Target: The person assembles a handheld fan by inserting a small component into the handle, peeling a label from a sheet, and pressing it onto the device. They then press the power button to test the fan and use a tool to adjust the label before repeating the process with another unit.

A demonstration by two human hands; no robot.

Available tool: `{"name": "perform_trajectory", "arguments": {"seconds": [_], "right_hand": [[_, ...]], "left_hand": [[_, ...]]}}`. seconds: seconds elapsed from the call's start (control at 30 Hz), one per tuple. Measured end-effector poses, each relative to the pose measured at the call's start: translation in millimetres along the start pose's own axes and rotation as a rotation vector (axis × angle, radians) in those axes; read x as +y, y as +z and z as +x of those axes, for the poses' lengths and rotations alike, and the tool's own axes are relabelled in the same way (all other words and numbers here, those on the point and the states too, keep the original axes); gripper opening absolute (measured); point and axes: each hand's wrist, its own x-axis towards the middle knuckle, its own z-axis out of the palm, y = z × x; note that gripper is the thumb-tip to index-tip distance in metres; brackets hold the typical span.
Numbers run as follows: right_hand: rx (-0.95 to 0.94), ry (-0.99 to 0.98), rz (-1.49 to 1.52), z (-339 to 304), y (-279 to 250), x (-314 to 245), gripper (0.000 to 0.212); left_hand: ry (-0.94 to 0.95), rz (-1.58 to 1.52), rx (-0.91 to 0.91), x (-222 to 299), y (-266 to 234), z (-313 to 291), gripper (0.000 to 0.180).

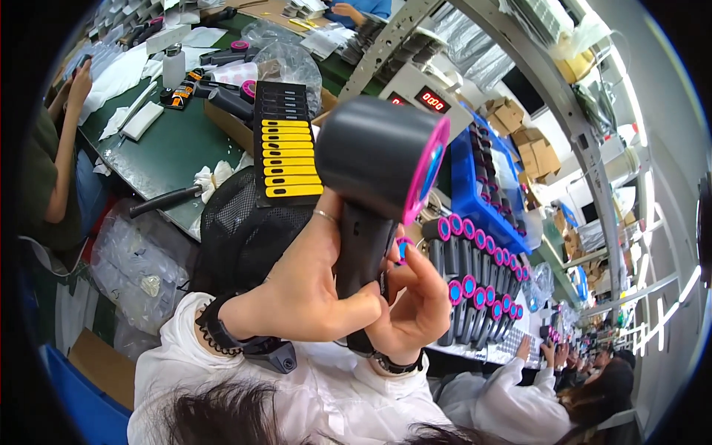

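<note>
A dark grey hair dryer (374, 152) with a pink rim and a blue centre is held up in front of me, its barrel above and its handle pointing down. My left hand (297, 278) wraps round the handle, thumb lying across its lower part. On the handle's other side, my right hand (415, 304) has its fingers bent against it near the thumb of the left. What the right fingertips touch exactly is partly hidden. Behind the dryer lies a black sheet (259, 159) with rows of yellow strips.
Several similar hair dryers (475, 252) stand in rows on the right, beside a blue crate (475, 178). A digital display box (430, 100) stands behind. A green table (141, 174) carries loose parts and bags at left. Co-workers sit at left and lower right.
</note>
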Motion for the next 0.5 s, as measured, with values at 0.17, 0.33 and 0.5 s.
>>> {"name": "perform_trajectory", "arguments": {"seconds": [0.17,0.33,0.5], "right_hand": [[-0.026,0.056,0.032,6.7,-0.6,-12.2,0.054],[-0.034,0.173,-0.011,12.5,-2.9,-19.1,0.055],[-0.103,0.240,0.040,17.2,-2.9,-20.0,0.053]], "left_hand": [[-0.048,-0.108,-0.015,6.3,-1.5,5.0,0.079],[-0.161,-0.170,0.027,13.3,1.7,6.5,0.079],[-0.120,-0.085,0.019,7.3,-4.0,5.4,0.078]]}}
